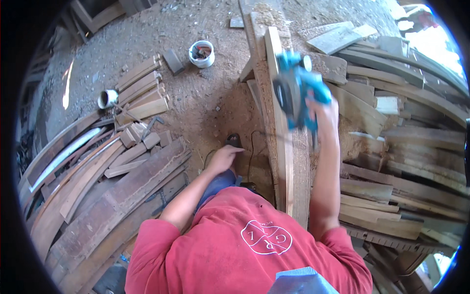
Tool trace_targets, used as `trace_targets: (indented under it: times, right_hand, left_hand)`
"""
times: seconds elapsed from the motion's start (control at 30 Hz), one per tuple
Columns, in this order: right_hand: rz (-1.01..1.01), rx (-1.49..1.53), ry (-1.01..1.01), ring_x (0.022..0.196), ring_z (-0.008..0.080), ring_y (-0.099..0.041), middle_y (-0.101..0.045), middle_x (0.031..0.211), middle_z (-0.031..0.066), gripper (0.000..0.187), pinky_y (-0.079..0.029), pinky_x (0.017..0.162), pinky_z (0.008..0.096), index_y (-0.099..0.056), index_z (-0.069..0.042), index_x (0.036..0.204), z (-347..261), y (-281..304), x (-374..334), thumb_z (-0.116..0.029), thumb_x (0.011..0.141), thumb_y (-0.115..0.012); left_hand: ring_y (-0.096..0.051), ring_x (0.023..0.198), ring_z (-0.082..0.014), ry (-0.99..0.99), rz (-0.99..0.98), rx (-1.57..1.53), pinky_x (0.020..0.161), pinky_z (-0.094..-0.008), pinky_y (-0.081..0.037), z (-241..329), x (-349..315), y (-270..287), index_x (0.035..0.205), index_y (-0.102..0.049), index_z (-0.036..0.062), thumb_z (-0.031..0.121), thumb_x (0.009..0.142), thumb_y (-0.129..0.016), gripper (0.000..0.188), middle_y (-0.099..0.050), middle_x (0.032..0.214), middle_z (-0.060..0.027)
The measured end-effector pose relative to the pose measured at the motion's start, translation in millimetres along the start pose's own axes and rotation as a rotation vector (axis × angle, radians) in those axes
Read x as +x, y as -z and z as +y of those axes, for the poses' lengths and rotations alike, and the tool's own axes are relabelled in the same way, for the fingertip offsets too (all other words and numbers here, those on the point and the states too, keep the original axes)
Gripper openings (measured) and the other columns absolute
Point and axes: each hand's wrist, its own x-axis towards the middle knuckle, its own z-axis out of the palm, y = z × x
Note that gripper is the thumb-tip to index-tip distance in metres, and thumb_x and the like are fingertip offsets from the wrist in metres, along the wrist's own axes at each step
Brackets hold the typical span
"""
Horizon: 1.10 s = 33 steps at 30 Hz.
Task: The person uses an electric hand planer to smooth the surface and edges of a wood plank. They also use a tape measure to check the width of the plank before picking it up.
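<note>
My right hand (324, 113) grips the rear handle of a teal and black power planer (299, 88), which is blurred. The planer is over a long pale wooden strip (281, 127) that runs lengthwise along a narrow plank bench (299, 161). Whether its sole touches the strip, I cannot tell. My left hand (225, 158) hangs free to the left of the bench, above my sandalled foot (234, 140). It appears to hold nothing, and one finger points out toward the bench. A dark cord (252, 152) loops between that hand and the bench.
Curved and straight boards (401, 127) are stacked at the right. More planks (112, 215) pile up at the left, with small offcuts (142, 134) and clamps on top. A white bucket (201, 54) of odds and ends stands on the dusty floor, near a grey block (173, 61).
</note>
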Motion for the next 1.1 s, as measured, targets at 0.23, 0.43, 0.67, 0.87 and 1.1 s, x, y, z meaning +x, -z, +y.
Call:
trace_targets:
  times: [0.23,0.43,0.67,0.87,1.1]
  right_hand:
    - [0.376,-0.306,-0.244,0.062,0.0137,-0.059,-0.066,0.072,0.0029,0.026,-0.048,0.059,0.0336,-0.075,-0.001,0.102,131,156,-269,-0.006,0.077,-0.073]
    - [0.428,-0.552,-0.135,0.074,0.0190,-0.064,-0.070,0.081,0.0075,0.030,-0.052,0.075,0.0353,-0.073,0.000,0.101,246,203,-366,-0.010,0.072,-0.077]
    - [0.362,-0.377,-0.007,0.075,0.0223,-0.066,-0.069,0.078,0.0094,0.032,-0.053,0.076,0.0373,-0.074,-0.001,0.102,336,205,-370,-0.012,0.071,-0.077]
    - [0.564,-0.822,0.330,0.078,0.0329,-0.069,-0.070,0.088,0.0139,0.040,-0.056,0.074,0.0443,-0.070,-0.007,0.114,325,193,-366,-0.020,0.077,-0.079]
    - [0.329,-1.050,0.230,0.092,0.0450,-0.071,-0.073,0.100,0.0189,0.039,-0.056,0.079,0.0555,-0.063,-0.005,0.104,263,86,-369,-0.033,0.082,-0.079]
  left_hand:
    - [-0.066,0.123,-0.0383,0.297,0.128,0.079,0.107,-0.0470,-0.051,-78,-30,24,0.138,-0.068,0.0165,0.019,0.101,-0.057,0.039,-0.070,0.131,-0.0206]
    - [-0.065,0.120,-0.0432,0.293,0.050,0.293,0.107,-0.0488,-0.051,-55,-49,-18,0.137,-0.070,0.0189,0.026,0.098,-0.063,0.040,-0.070,0.126,-0.0251]
    - [-0.050,0.137,-0.0413,0.135,0.051,0.517,0.119,-0.0489,-0.040,-61,-126,-85,0.133,-0.073,0.0226,0.028,0.095,-0.067,0.038,-0.063,0.138,-0.0204]
    - [-0.060,0.131,-0.0359,0.376,-0.008,0.600,0.116,-0.0467,-0.043,-113,-220,-79,0.135,-0.073,0.0241,0.039,0.093,-0.065,0.046,-0.069,0.134,-0.0173]
    - [-0.065,0.129,-0.0330,0.555,0.056,0.424,0.113,-0.0451,-0.046,-111,-207,-69,0.136,-0.071,0.0267,0.046,0.093,-0.063,0.048,-0.072,0.134,-0.0130]
